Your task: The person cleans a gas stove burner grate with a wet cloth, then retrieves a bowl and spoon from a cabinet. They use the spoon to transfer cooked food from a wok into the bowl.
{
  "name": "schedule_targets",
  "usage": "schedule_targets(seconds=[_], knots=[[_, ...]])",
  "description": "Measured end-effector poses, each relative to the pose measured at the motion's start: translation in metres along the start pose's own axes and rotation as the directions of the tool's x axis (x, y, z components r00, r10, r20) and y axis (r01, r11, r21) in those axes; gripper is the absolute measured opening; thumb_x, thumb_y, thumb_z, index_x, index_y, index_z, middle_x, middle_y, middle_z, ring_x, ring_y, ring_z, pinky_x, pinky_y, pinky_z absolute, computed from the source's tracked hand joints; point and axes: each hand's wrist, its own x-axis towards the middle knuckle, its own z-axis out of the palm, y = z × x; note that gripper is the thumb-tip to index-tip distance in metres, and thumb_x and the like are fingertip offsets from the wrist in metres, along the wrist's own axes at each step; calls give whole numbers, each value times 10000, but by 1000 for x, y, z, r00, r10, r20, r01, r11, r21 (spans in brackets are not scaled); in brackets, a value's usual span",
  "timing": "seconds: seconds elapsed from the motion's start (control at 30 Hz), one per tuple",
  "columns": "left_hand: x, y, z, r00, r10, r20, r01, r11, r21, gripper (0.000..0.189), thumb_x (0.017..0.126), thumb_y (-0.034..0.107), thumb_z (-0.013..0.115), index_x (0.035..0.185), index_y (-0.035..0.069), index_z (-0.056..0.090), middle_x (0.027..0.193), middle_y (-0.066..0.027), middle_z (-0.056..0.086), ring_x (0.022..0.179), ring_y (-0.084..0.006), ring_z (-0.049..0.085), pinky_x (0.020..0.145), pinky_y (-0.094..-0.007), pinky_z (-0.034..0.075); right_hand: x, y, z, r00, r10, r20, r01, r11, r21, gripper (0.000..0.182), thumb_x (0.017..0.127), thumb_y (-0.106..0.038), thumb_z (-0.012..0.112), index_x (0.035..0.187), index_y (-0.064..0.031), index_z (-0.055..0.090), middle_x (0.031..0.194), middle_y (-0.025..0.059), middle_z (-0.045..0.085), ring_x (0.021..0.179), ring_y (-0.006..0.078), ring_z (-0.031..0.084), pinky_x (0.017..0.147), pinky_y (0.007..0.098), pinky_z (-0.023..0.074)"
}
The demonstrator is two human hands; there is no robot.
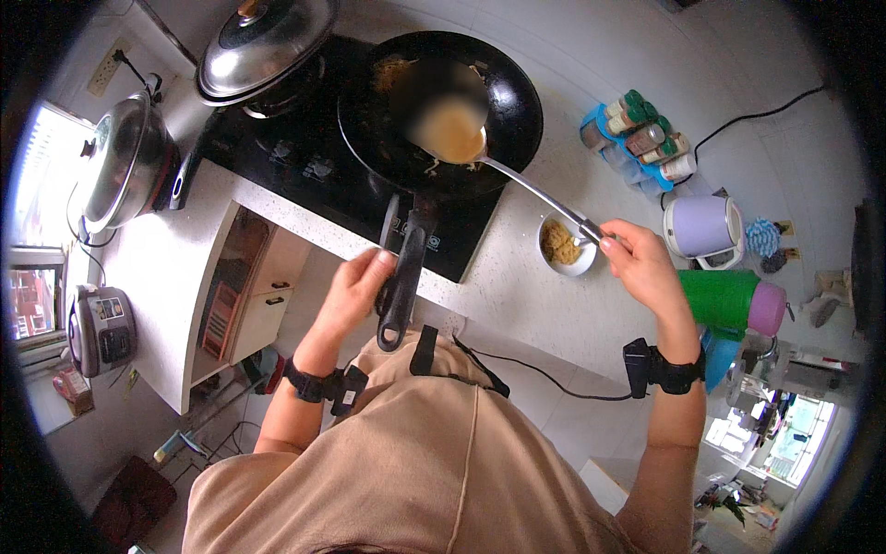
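Observation:
My right hand (637, 260) grips the dark end of a metal ladle (531, 188). The ladle's bowl, with tan liquid (453, 135) in it, is over the black wok (512, 104); a dark blurred patch hides part of both. Bits of food cling to the wok's inside. My left hand (360, 284) is closed on the dark handle of a thin utensil (392, 216), seen edge-on, beside the wok's handle (408, 277); its kind is unclear. Below the ladle's handle, a white bowl (587, 263) holds yellowish-brown food and a white spoon.
The wok stands on a black cooktop (297, 173). A lidded metal pan (256, 55) is behind at left, an electric pot (121, 163) further left. At right are a spice rack (633, 149), a lilac kettle (702, 227) and a green container (720, 298). A cable runs to my right wrist.

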Motion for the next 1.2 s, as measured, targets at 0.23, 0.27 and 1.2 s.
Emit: schedule_targets(seconds=[0.23,0.27,1.2], knots=[[-14,51,-14,977,139,-160,-150,987,-60,320,968,287,394,962,12,558,762,-59,620,630,-76,535,521,-180,411,-39,3,-18,997,68,-31,-66,997,46,189,829,-135,560,972,-14,589,563,73,462,516,107,395,481,285,345],[-17,57,-8,978,159,-132,-171,982,-79,326,966,297,392,972,16,556,771,-66,623,653,-83,551,529,-184,421,-46,5,-21,997,67,-43,-65,996,57,183,832,-130,556,968,-12,589,563,61,458,517,100,395,479,277,342],[-31,51,128,938,26,347,59,971,-233,337,949,326,406,1012,23,540,823,-98,631,796,-184,631,544,-238,476,-184,116,-37,857,479,193,-513,829,222,152,896,-154,490,928,-30,572,539,-10,466,417,68,407,393,228,332]])
